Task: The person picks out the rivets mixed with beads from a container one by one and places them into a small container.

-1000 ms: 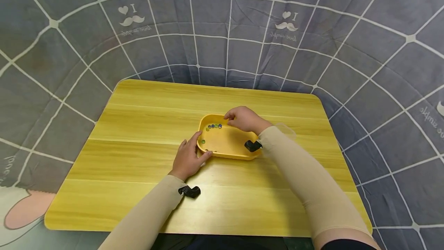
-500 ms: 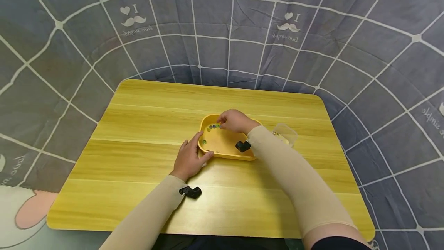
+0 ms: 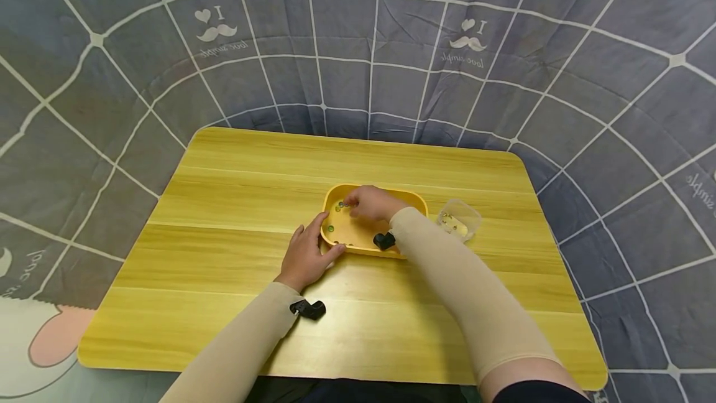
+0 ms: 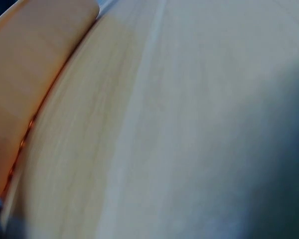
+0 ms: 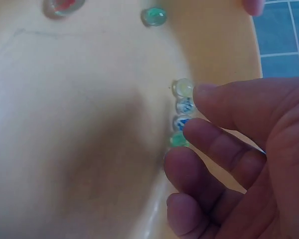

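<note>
A yellow tray [image 3: 422,201] stands on the wooden table, its outer wall also filling the upper left of the left wrist view. My left hand [image 3: 304,259] holds its near left corner, thumb on the front rim and fingertips on the left rim. Over the tray's far left part reaches my right hand [image 3: 373,203]. In the right wrist view its thumb and fingers are apart above a row of glass marbles, among them a yellow marble [image 5: 183,88] by the thumb tip and a green marble [image 5: 179,139]. No marble is plainly pinched. Fingers hide part of the row.
Another green marble [image 5: 154,16] and a red-streaked marble [image 5: 65,5] lie apart from the row. A clear plastic box [image 3: 470,219] with small pieces inside stands right of the tray. Grey checked cloth [image 3: 347,30] hangs behind the table [image 3: 224,204].
My right hand has moved left and down from the tray's far rim to the row of marbles. The clear box has come into fuller view. My left hand keeps its place.
</note>
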`<state>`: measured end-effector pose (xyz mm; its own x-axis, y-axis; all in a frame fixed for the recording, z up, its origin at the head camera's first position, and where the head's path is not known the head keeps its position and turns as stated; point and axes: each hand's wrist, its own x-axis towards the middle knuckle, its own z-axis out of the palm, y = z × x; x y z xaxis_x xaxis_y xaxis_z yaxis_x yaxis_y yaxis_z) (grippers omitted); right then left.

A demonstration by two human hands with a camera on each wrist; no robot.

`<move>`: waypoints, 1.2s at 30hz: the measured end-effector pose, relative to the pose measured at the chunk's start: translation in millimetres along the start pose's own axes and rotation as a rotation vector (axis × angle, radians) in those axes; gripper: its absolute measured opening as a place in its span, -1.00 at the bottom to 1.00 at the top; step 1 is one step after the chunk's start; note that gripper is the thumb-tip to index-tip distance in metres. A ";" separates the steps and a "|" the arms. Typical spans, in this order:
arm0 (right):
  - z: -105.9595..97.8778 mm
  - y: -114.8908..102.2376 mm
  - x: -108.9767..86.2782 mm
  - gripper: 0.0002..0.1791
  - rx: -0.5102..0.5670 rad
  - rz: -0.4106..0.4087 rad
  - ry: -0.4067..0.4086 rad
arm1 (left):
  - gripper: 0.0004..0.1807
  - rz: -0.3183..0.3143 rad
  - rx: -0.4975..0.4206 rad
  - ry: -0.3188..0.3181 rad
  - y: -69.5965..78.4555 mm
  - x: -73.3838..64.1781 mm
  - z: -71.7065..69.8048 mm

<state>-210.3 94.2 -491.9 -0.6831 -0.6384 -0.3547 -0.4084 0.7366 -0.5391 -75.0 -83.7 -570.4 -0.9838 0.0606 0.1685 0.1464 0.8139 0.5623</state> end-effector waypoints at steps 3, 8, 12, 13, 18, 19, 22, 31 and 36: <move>4.3 2.4 2.2 -0.61 0.009 0.005 0.001 | -0.10 0.001 0.004 -0.001 -0.8 0.2 0.3; 8.7 7.1 6.7 -0.60 0.018 0.008 0.005 | -0.11 0.002 -0.004 -0.006 -1.4 0.7 0.5; 10.3 10.6 11.0 -0.61 0.007 0.014 0.020 | -0.11 0.003 -0.003 -0.007 -1.4 1.0 0.8; 10.6 11.3 11.9 -0.61 0.002 0.017 0.023 | -0.11 0.002 -0.005 -0.008 -1.3 1.1 0.8; 11.2 14.0 15.0 -0.58 -0.032 0.028 0.036 | -0.10 -0.006 0.000 -0.007 -0.8 1.4 0.2; 11.3 14.6 15.5 -0.58 -0.040 0.029 0.040 | -0.10 -0.005 0.000 -0.006 -0.8 1.6 0.2; 11.3 15.9 15.8 -0.56 -0.063 0.035 0.048 | -0.10 -0.003 0.002 -0.007 -0.9 1.9 0.2; 12.7 16.1 12.1 -0.54 -0.045 0.058 0.068 | -0.10 -0.001 0.001 -0.003 -2.1 1.2 1.6; 13.9 17.0 11.3 -0.55 -0.047 0.081 0.076 | -0.10 0.005 0.008 -0.001 -2.2 1.3 1.9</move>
<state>-216.5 96.4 -515.7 -0.7581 -0.5589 -0.3359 -0.3770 0.7960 -0.4736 -76.8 -84.4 -573.0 -0.9832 0.0656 0.1703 0.1507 0.8179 0.5553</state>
